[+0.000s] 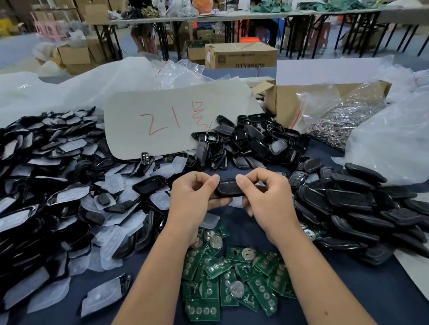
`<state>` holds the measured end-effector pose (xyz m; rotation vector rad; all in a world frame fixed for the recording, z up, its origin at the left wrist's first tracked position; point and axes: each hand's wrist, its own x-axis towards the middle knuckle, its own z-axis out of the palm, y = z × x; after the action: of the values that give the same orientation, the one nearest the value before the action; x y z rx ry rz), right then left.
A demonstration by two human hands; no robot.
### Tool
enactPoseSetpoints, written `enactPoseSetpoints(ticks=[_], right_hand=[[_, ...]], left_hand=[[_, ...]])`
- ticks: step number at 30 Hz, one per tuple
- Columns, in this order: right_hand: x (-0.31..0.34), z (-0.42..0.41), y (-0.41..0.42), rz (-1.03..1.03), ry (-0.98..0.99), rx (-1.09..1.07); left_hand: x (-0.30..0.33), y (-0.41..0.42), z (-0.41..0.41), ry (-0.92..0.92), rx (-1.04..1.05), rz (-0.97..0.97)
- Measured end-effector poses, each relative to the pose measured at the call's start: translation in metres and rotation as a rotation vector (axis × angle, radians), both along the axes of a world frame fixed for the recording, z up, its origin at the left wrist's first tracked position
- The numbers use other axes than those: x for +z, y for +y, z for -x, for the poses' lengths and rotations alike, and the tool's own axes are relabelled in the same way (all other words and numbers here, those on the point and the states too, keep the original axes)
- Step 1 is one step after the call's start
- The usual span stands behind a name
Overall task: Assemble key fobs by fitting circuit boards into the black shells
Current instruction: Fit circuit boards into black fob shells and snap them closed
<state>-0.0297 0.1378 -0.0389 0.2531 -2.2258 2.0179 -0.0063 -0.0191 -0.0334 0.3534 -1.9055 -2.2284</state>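
Black shell point(229, 188) is being held mid-frame above the tabletop point(352, 293), both hands pinching it: left hand point(194, 199) gripping its left end, right hand point(267, 201) curling over its right end. Fingers are hiding much of the shell, so whether a board is sitting inside is unclear. Green circuit boards point(233, 279) are lying at 6 o'clock, partly covered by the forearms. Shell piles are sitting at 9 o'clock point(35, 184) and 3 o'clock point(366, 211), both cut off by frame edges. Background is blurring out.
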Motion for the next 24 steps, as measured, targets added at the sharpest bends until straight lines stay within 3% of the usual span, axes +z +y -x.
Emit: enactPoseSetpoints(ticks=[4,14,19,24], right_hand=[[0.000,0.002,0.000,0.122,-0.021,0.024],[0.021,-0.001,0.012,0.104,0.031,-0.072],[0.042,0.000,0.058,-0.281,0.128,-0.255],[0.067,-0.005,0.125,-0.654,0.102,-0.326]], left_hand=[[0.001,0.000,0.001,-0.019,-0.047,-0.052],[0.022,0.024,0.002,-0.006,-0.022,-0.043],[0.033,0.083,0.021,-0.042,0.043,0.011],[0.043,0.150,0.034,-0.088,-0.079,0.079]])
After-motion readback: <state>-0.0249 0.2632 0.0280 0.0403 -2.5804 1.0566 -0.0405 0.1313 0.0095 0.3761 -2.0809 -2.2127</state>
